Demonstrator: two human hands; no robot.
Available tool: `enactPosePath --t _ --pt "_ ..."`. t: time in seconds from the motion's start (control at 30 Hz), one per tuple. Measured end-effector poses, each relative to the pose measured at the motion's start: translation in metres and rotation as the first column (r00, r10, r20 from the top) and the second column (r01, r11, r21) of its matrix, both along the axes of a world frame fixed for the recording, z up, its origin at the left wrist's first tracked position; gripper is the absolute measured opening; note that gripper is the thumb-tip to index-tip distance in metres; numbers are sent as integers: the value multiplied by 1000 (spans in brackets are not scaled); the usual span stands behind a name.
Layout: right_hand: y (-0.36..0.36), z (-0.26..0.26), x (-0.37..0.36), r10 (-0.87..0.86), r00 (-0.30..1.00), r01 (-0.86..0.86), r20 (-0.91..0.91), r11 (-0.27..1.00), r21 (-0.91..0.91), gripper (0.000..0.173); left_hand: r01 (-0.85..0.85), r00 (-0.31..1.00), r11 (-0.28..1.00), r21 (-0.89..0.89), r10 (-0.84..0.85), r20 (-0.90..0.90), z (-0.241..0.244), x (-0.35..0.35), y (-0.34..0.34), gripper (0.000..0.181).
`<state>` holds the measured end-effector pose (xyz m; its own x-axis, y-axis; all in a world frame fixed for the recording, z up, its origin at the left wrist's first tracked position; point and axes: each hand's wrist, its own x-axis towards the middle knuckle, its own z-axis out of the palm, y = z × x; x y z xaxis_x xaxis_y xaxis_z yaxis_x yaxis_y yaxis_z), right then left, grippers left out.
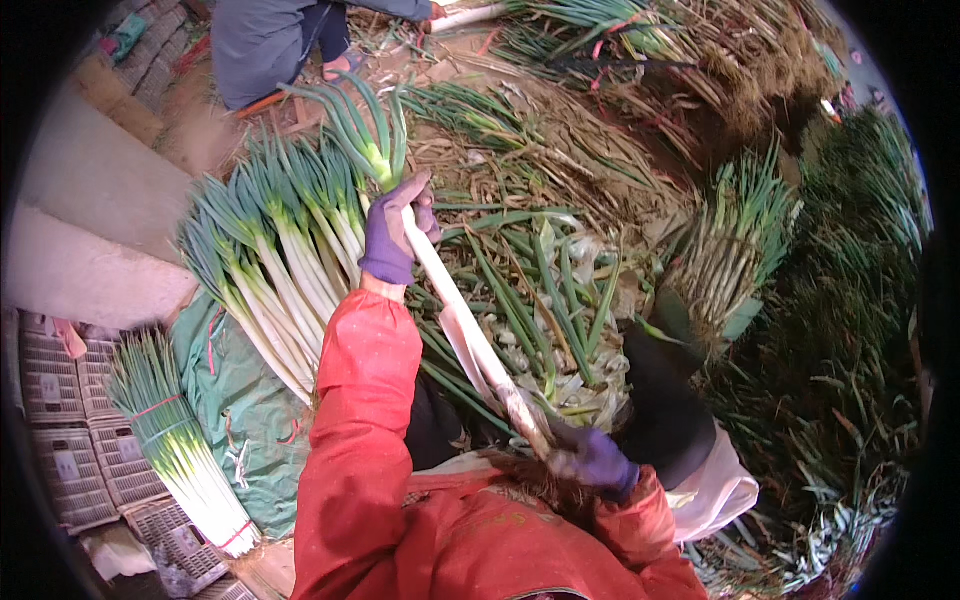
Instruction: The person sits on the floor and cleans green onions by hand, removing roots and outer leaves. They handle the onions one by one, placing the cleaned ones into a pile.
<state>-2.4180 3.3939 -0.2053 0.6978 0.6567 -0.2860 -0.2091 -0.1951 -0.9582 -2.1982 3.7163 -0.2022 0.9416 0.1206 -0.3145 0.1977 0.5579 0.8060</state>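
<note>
A long leek-like green onion lies slantwise in front of me, green leaves at the top and roots near my body. My left hand, in a purple glove, is closed around it just below the leaves. At the root end, my right hand, also gloved in purple, grips the stalk; its fingers are partly blurred. A strip of outer skin hangs loose from the white shaft. Left of my forearm, a row of cleaned green onions rests on a green sheet.
A tied bundle of green onions lies beside plastic crates at left. Peeled leaves and skins cover the ground before me. Unpeeled green onions are heaped at right, near an upright bundle. Another person is at upper left.
</note>
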Motion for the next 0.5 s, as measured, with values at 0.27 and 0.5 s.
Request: enactPosePath --t 0.27,0.5 --pt "126 45 95 298 266 475 917 787 -393 43 -47 997 991 123 53 -48 7 -3 -27 20" --pt "59 -11 1 225 347 406 910 839 -362 34 -188 982 982 23 187 37 8 -1 25 15"
